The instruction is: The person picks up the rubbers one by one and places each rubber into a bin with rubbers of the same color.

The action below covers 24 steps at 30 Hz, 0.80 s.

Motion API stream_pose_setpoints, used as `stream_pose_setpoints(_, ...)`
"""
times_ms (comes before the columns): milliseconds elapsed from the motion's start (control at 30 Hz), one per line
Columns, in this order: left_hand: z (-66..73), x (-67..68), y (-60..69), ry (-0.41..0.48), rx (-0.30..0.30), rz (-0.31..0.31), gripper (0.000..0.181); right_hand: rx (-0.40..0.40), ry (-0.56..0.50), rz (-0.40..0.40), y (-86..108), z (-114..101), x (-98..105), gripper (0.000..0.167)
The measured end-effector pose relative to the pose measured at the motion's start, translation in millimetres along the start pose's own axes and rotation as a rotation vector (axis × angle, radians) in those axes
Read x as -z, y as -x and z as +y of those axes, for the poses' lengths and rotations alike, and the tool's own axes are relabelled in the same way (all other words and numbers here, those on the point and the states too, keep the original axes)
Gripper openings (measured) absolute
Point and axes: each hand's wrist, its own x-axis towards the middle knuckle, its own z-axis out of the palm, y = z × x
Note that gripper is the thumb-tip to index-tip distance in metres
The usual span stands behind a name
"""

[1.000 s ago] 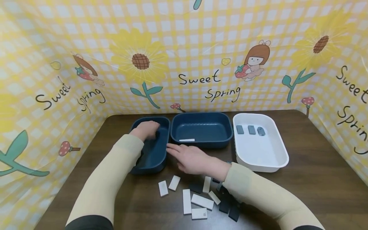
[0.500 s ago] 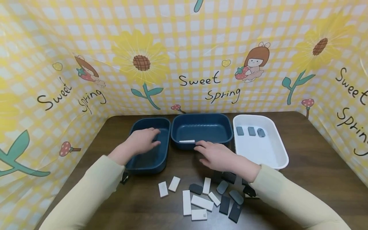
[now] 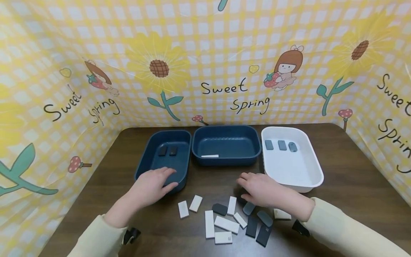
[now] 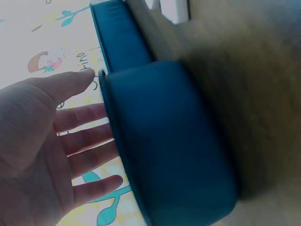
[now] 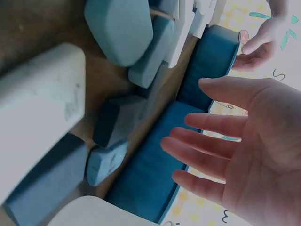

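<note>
In the head view, 2 blue trays and 1 white tray (image 3: 292, 167) stand along the back of the worktop (image 3: 154, 233). The left blue tray (image 3: 180, 157) holds 2 dark blocks (image 3: 162, 151), the middle blue tray (image 3: 224, 144) 1 white piece (image 3: 210, 156), and the white tray 3 grey-blue blocks (image 3: 282, 145). Nearer lie 8 white or cream blocks (image 3: 226, 224), 2 grey rounded blocks (image 3: 264, 218) and at least 3 dark slabs (image 3: 251, 227); the right hand (image 3: 263, 191) covers part of that group. The left hand (image 3: 152, 187) is over the near end of the left blue tray. The left wrist view shows that hand open and holding nothing beside the rim; contact is unclear. The right wrist view shows the right hand open too, fingers apart, near overlapping blocks.
</note>
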Motion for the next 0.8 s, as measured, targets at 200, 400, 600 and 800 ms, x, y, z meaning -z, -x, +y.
stream_pose_setpoints(200, 2.6, -10.4, 2.6, -0.024, -0.067, 0.026, 0.019, -0.077, -0.004, -0.061, 0.3, -4.4, -6.8, 0.041)
stream_pose_setpoints(400, 3.2, -16.3, 3.9, -0.026, -0.141, 0.08, 0.011, -0.155, -0.02, -0.15, -1.9, -9.0, -12.5, 0.045)
stream_pose_setpoints(600, 2.1, -19.0, 3.6, -0.014, -0.14, 0.103, 0.012, -0.172, -0.011, -0.151, -6.6, -9.7, -15.0, 0.042)
stream_pose_setpoints(800, 1.1, -19.3, 4.2, 0.008, -0.124, 0.099, 0.011, -0.163, 0.007, -0.145, -11.7, -9.3, -18.0, 0.039)
